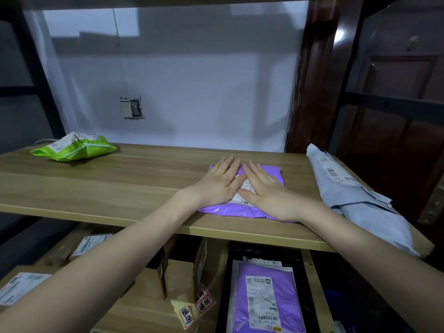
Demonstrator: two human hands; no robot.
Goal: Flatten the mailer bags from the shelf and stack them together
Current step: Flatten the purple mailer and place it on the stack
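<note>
Where the purple mailer bag [230, 209] lies near the front edge of the wooden shelf [120, 186], right of its middle, both hands press it flat: the left hand [219, 182] and the right hand [266, 191] rest side by side on it, fingers straight and spread, each grip released and grasping nothing, a white label showing between them. A long grey mailer bag [355, 195] lies along the shelf's right end, well apart from a green mailer bag [74, 146] at the far left corner. Behind the shelf stands a white wall with a small socket [131, 107], and dark brown woodwork [310, 75] rises at the right. Below the shelf sit cardboard boxes [149, 301] with labels, and another purple mailer [266, 299] lies beside them.
</note>
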